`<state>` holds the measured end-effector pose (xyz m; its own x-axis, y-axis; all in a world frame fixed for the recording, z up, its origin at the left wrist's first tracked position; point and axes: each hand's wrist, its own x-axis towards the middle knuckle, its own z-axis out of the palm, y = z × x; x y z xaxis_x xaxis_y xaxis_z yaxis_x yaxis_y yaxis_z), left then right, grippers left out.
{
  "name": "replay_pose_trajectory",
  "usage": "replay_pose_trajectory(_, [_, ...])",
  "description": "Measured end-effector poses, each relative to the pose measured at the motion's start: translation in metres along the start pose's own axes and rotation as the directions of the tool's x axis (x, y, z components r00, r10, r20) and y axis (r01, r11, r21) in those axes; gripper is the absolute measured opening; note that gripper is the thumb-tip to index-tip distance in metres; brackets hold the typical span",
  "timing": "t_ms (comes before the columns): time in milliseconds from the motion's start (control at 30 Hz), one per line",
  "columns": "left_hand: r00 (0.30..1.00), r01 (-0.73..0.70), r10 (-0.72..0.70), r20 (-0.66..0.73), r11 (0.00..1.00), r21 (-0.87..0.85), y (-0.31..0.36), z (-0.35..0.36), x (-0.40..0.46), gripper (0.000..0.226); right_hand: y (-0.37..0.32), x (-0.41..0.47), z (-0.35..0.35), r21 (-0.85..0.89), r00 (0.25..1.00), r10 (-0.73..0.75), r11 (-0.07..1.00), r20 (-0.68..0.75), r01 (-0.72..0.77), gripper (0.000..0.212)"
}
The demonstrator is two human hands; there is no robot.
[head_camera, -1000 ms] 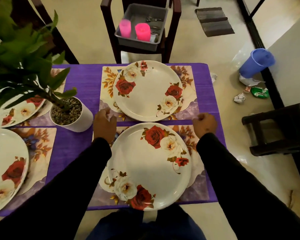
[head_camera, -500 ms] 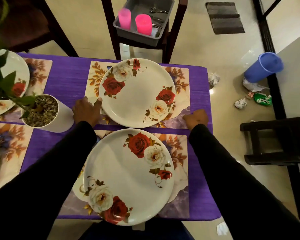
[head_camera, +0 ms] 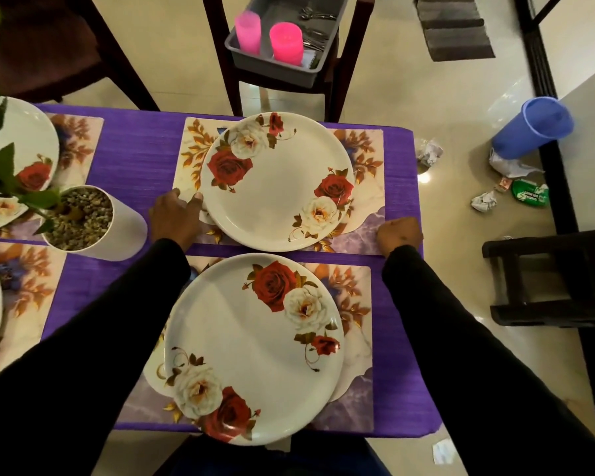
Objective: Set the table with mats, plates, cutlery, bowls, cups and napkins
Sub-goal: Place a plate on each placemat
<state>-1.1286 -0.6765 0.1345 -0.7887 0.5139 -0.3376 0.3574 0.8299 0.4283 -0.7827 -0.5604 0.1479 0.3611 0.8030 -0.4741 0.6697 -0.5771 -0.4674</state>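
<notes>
Black-sleeved on both sides. Left hand (head_camera: 176, 218) at the left edge of the far mat (head_camera: 364, 187), fingers (head_camera: 197, 201) loosely bent, tips touching the rim of the far plate (head_camera: 277, 182); whether gripping the mat edge or only resting there, cannot tell. Right hand (head_camera: 400, 235) curled into a fist at the mat's near right corner, by the right edge of the tabletop (head_camera: 134, 159); fingers tucked under, apparently pinching that corner, though not plainly shown.

Far plate white with red and white roses, centred on its mat toward the far edge of the purple-clothed tabletop. Near plate (head_camera: 255, 348), same pattern, on the near mat (head_camera: 354, 338), overhanging that mat's near edge at the tabletop's near edge. Both mats just apart, a strip of purple cloth between them.

Left of the left hand, near it, white pot (head_camera: 97, 225) filled with pebbles, green plant (head_camera: 0, 166) rising from it. Further plates and mats partly seen along the left edge.

Beyond the far edge, grey tub (head_camera: 285, 68) on a dark chair (head_camera: 344, 87), holding two pink cups (head_camera: 285, 41) and cutlery (head_camera: 315, 15). On the floor to the right, tipped blue bin (head_camera: 533, 127), crumpled paper (head_camera: 430, 152) and a dark stool (head_camera: 550, 276).
</notes>
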Motion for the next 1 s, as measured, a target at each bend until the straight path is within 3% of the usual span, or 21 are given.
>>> replay_pose_trajectory(567, [0.989, -0.126, 0.122, 0.081, 0.991, 0.049, 0.009, -0.002, -0.022, 0.055, 0.007, 0.007, -0.009, -0.085, 1.000, 0.001, 0.996, -0.011, -0.001, 0.046])
replay_pose_trajectory(700, [0.984, -0.139, 0.136, 0.113, 0.990, 0.027, 0.002, -0.003, -0.023, 0.040, 0.010, 0.004, -0.008, -0.072, 1.000, -0.015, 0.997, -0.025, 0.013, 0.041])
replay_pose_trajectory(800, [0.981, -0.127, 0.120, 0.153, 0.991, 0.037, -0.001, 0.000, -0.028, 0.045, 0.014, 0.001, -0.009, -0.055, 0.999, -0.027, 0.998, -0.033, 0.025, 0.036])
replay_pose_trajectory(1000, [0.986, -0.168, 0.168, 0.004, 0.983, -0.075, -0.006, 0.001, -0.063, 0.052, 0.022, -0.025, -0.007, 0.034, 0.990, -0.113, 0.993, -0.087, 0.116, 0.014])
